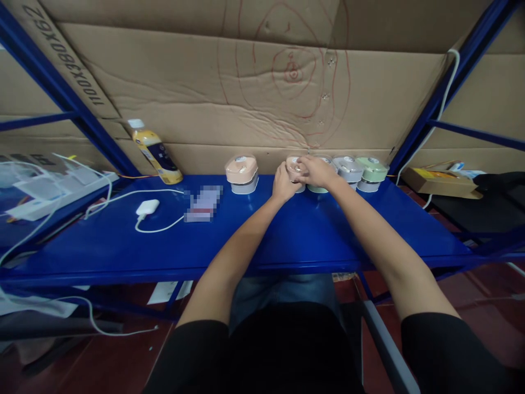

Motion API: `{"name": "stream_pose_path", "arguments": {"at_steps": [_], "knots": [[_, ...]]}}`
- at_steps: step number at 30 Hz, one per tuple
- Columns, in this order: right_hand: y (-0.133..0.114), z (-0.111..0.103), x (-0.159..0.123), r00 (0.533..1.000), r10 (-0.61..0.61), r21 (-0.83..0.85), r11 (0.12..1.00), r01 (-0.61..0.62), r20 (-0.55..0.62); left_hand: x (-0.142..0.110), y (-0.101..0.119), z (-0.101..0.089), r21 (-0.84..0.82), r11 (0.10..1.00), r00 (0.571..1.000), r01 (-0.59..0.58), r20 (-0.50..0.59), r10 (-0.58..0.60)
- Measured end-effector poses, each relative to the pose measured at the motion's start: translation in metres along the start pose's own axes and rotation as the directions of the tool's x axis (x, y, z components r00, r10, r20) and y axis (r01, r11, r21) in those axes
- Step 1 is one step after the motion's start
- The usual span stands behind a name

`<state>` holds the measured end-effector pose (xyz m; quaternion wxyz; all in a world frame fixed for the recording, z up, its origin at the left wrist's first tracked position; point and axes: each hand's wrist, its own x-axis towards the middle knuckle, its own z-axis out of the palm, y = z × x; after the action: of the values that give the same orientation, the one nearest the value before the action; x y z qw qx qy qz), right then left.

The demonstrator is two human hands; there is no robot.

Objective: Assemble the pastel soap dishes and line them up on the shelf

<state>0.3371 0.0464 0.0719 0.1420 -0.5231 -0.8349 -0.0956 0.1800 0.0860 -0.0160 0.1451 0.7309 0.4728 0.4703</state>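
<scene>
At the back of the blue table, my left hand (284,185) wraps the left side of a small container with a pink lid (293,163). My right hand (319,171) reaches over the same container from the right, its fingers bent on the lid. Most of the container's body is hidden by my hands. Directly right of it stands a similar container with a pale green base (318,190), partly covered by my right hand. Beyond that are a grey-lidded container (348,168) and a green-lidded container (372,171). Another pink-lidded container (241,172) stands apart on the left.
A yellow drink bottle (158,153) leans against the cardboard wall (184,87). On the blue table (164,251) lie a white charging case (147,207) with a cable and a blurred-out flat object (204,204). Blue frame posts bound both sides; an open cardboard box (441,181) sits right.
</scene>
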Motion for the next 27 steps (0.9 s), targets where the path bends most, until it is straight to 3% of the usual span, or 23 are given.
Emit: {"name": "stream_pose_path", "arguments": {"at_steps": [4, 6, 8, 10, 13, 16, 19, 23, 25, 27], "knots": [[-0.002, 0.000, -0.012, 0.992, -0.016, 0.024, 1.000, 0.019, -0.122, 0.002, -0.005, -0.026, 0.100, 0.988, 0.993, -0.113, 0.045, 0.109], [-0.005, -0.001, -0.025, 0.971, 0.000, 0.056, 0.998, 0.014, -0.240, 0.005, -0.010, -0.055, 0.188, 0.945, 0.963, -0.268, 0.095, 0.254], [-0.010, 0.000, -0.041, 0.933, 0.055, 0.105, 0.994, -0.019, -0.356, 0.006, -0.017, -0.091, 0.281, 0.903, 0.946, -0.325, 0.093, 0.311], [-0.018, 0.002, -0.055, 0.892, 0.126, 0.166, 0.984, -0.058, -0.435, 0.004, -0.025, -0.123, 0.380, 0.898, 0.972, -0.224, 0.024, 0.232], [-0.033, 0.009, -0.066, 0.879, 0.202, 0.332, 0.942, -0.053, -0.433, -0.001, -0.038, -0.154, 0.426, 0.900, 0.986, 0.093, -0.167, -0.022], [-0.049, 0.021, -0.067, 0.946, 0.175, 0.539, 0.842, -0.002, -0.271, -0.005, -0.048, -0.160, 0.404, 0.860, 0.946, 0.312, -0.219, -0.240], [-0.057, 0.035, -0.066, 0.990, 0.054, 0.587, 0.809, 0.035, -0.133, -0.004, -0.050, -0.157, 0.385, 0.854, 0.937, 0.349, -0.167, -0.307], [-0.055, 0.041, -0.066, 0.993, 0.010, 0.544, 0.838, 0.054, -0.114, -0.002, -0.041, -0.166, 0.337, 0.904, 0.952, 0.264, -0.241, -0.188], [-0.053, 0.035, -0.067, 0.978, 0.063, 0.539, 0.840, 0.055, -0.199, -0.007, -0.033, -0.177, 0.295, 0.939, 0.961, 0.176, -0.259, -0.099], [-0.053, 0.024, -0.070, 0.937, 0.119, 0.540, 0.838, 0.083, -0.329, -0.018, -0.023, -0.186, 0.217, 0.975, 0.982, 0.048, -0.191, -0.006]]}}
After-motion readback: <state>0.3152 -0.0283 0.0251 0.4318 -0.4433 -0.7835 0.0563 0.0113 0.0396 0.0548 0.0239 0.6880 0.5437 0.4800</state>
